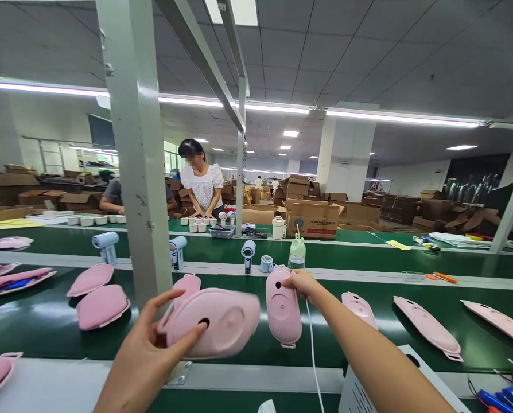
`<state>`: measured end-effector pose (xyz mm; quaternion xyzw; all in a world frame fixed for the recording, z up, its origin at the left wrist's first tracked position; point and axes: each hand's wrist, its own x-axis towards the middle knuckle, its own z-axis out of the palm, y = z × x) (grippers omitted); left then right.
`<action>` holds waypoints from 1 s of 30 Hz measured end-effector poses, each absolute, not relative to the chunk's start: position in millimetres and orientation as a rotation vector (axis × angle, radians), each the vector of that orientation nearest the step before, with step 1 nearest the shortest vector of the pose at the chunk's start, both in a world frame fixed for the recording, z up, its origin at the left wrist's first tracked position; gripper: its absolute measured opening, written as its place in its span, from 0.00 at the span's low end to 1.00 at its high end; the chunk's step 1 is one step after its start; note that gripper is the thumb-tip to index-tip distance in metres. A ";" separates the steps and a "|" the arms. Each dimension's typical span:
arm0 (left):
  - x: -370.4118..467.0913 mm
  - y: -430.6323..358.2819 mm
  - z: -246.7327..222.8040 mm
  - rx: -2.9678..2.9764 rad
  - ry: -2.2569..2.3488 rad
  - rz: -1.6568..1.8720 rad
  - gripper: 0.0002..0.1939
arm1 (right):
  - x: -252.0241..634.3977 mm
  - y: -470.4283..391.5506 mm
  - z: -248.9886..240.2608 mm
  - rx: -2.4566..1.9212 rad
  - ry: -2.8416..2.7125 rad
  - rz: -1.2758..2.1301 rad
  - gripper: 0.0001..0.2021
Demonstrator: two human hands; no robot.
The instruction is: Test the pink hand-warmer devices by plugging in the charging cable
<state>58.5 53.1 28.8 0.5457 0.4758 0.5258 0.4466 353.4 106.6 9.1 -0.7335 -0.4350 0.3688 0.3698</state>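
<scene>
My left hand (147,344) grips a pink oval plastic shell (230,324), its thumb at a dark hole in the surface and its fingers around the far side. Another pink piece (187,282) shows just behind that shell; whether it is also in the hand I cannot tell. In front of me, my right hand (304,284) pinches the top end of a second pink shell (283,315), which stands nearly upright over the green conveyor belt (248,287). A white cable (311,350) hangs down beside this shell.
More pink shells (428,327) lie along the belt on both sides. A grey post (136,143) rises at left. Small blue handheld fans (248,252) and a green bottle (297,252) stand beyond the belt. A white box (360,384) sits below my right arm. A co-worker (202,183) stands opposite.
</scene>
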 end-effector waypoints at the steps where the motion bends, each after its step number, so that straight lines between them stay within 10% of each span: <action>1: 56.5 52.9 29.8 1.330 1.169 1.292 0.39 | 354.1 106.5 9.0 -1.890 -1.108 0.955 0.14; 30: 35.7 49.5 49.1 0.531 0.741 1.640 0.37 | 235.8 29.3 100.3 -1.124 -2.380 0.751 0.12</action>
